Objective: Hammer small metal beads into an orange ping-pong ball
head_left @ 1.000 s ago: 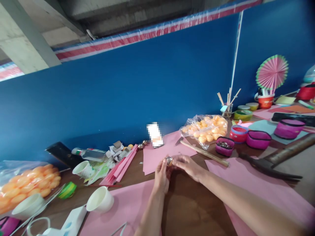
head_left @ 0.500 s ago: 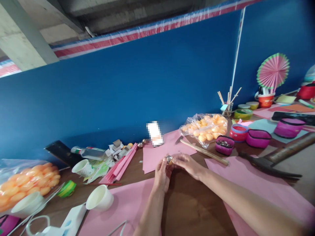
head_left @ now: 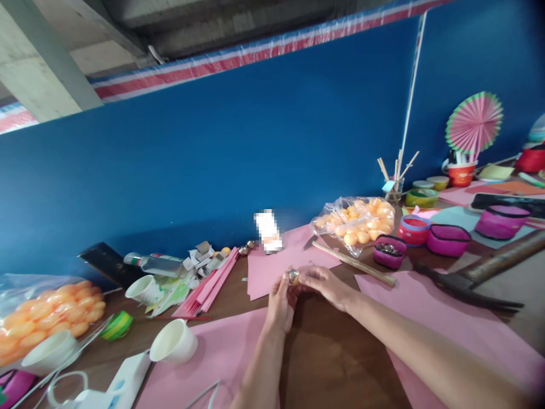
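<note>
Above the brown tabletop, a small ball [head_left: 293, 276] with a shiny metallic surface and some orange showing is held between my two hands. My left hand [head_left: 281, 301] is closed around its left and lower side. My right hand [head_left: 323, 286] has its thumb and fingers pinched together against the ball's right side; whether a small piece is between them is hidden. Behind the hands lies pink paper [head_left: 264, 278]. To the right, a small magenta container [head_left: 389, 264] holds a heap of tiny dark metallic pieces.
A bag of orange balls [head_left: 357, 221] lies behind a wooden stick [head_left: 357, 264]. A hammer [head_left: 472, 278] rests at right. At left are a white cup [head_left: 174, 342], a power strip [head_left: 128, 378], another bag of orange balls [head_left: 51, 312] and folded pink strips [head_left: 217, 284]. A blue partition [head_left: 213, 159] stands behind.
Both hands and the ball stay almost in place. The ball seems slightly turned between the fingers; the view has shifted very slightly.
</note>
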A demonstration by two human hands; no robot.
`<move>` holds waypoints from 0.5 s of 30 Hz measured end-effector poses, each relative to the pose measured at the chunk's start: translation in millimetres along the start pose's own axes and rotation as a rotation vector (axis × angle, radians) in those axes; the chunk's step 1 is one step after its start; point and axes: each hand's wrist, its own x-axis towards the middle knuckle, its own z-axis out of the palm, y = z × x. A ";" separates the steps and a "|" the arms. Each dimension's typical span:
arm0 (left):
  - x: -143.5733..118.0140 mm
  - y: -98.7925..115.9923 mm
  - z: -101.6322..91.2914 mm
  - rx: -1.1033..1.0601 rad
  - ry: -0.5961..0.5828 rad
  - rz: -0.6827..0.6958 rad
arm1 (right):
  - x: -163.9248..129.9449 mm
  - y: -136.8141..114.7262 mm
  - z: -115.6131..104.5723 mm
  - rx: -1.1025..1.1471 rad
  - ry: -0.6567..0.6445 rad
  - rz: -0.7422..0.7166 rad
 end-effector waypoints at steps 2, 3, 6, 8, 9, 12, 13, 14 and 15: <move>-0.4 0.5 0.2 0.009 0.015 -0.008 | -0.2 -0.6 0.4 -0.014 0.006 -0.003; -0.7 0.8 0.4 0.013 0.019 -0.009 | -0.3 -0.8 0.6 -0.018 0.007 -0.006; -1.4 1.4 1.2 0.019 0.011 -0.002 | -0.7 -1.0 0.6 -0.026 0.003 -0.012; -1.7 2.0 2.2 0.027 0.004 0.004 | -0.9 -1.0 0.3 -0.037 0.007 -0.006; -1.9 2.3 2.7 0.034 0.005 0.005 | -0.9 -1.1 0.1 -0.044 0.011 -0.003; -2.3 3.3 3.7 0.063 0.019 0.009 | -0.9 -1.9 -0.3 -0.062 0.018 0.014; -2.4 3.6 3.8 0.073 0.026 0.010 | -0.9 -2.3 -0.4 -0.067 0.020 0.023; -2.5 3.6 3.7 0.083 0.031 0.010 | -0.9 -2.6 -0.6 -0.072 0.019 0.033; -2.6 3.6 3.5 0.091 0.034 0.011 | -0.9 -2.9 -0.9 -0.077 0.017 0.042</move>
